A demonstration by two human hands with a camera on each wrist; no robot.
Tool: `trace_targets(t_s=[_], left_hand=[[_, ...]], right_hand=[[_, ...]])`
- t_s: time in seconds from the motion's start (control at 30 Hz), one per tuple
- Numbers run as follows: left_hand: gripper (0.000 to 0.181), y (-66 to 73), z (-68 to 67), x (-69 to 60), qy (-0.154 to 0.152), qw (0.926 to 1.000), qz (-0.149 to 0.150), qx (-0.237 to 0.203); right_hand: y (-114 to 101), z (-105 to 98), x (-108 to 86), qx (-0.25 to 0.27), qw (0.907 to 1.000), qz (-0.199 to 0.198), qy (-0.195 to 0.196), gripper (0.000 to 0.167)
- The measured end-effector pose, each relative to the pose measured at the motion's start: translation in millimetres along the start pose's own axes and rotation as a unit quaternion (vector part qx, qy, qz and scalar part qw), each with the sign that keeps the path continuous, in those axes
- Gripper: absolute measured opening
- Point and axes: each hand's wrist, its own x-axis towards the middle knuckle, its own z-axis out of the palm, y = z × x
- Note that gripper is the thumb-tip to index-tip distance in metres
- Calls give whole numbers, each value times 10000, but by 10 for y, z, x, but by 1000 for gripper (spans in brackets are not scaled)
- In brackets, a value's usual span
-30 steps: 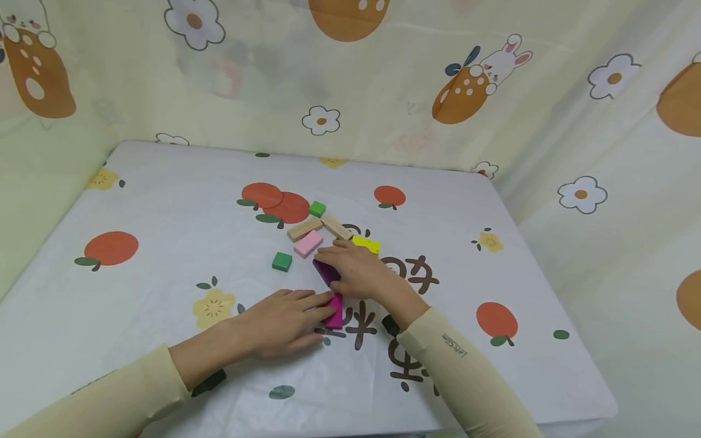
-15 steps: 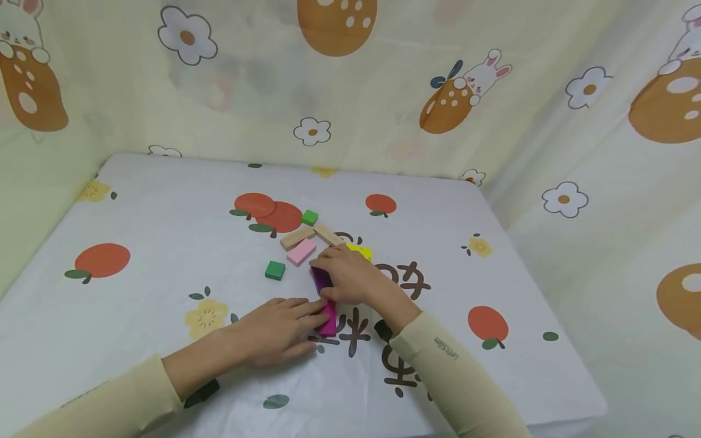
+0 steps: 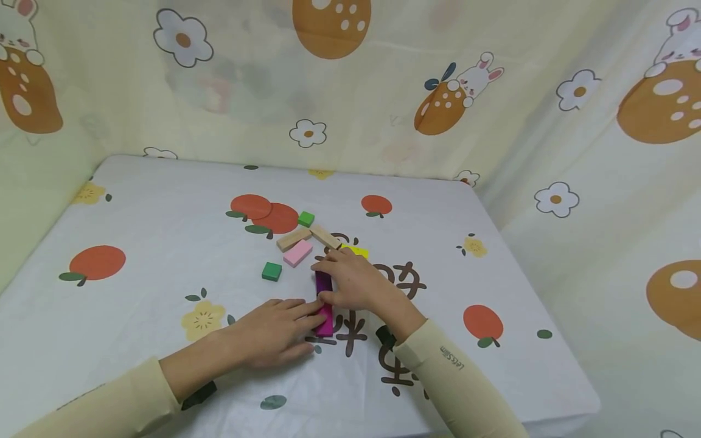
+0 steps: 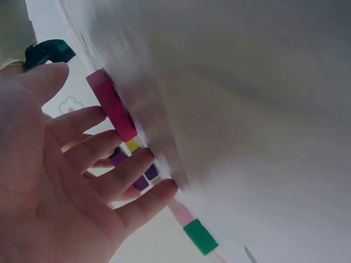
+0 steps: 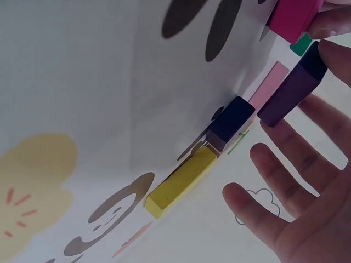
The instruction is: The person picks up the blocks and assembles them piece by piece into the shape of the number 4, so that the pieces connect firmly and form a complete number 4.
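Observation:
My right hand [image 3: 353,281] pinches a purple block [image 5: 290,90] between thumb and fingertips, slightly off the cloth. Just nearer to me lies a magenta block [image 3: 325,323], roughly in line with the purple one. The left hand [image 3: 276,331] has its fingers extended, the tips touching the magenta block's side; its palm fills the lower left of the left wrist view. Beneath the right hand, a navy block [image 5: 231,123] lies end to end with a yellow block [image 5: 184,181]; the head view hides the navy one.
Beyond the hands lie a pink block [image 3: 298,253], a dark green block [image 3: 271,272], a bright green block [image 3: 306,219] and two plain wooden blocks, one wooden block [image 3: 294,239] left of the other [image 3: 325,236]. A printed cloth [image 3: 164,213] covers the table.
The purple block has turned from a slant to nearly straight in line with the magenta block, still in the right hand. The left hand keeps its place; the head view has shifted slightly.

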Motion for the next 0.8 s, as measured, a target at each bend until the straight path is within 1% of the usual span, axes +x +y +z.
trace_targets(t_s=[0.17,0.43,0.57,0.8], left_hand=[[55,2,-7,-2,13,10000,-11,-8],[56,1,1,-5,-61,9999,-72,-86],[56,-4,-1,-3,-85,9999,-80,-102],[56,-9,7,1,-98,9999,-85,-92]], right_hand=[[2,5,4,36,9999,-96,-84,44],[9,-1,7,137,9991,-120,-378,41],[1,4,8,139,9986,-100,-496,42],[-41,20,8,51,9975,100,-695,51]])
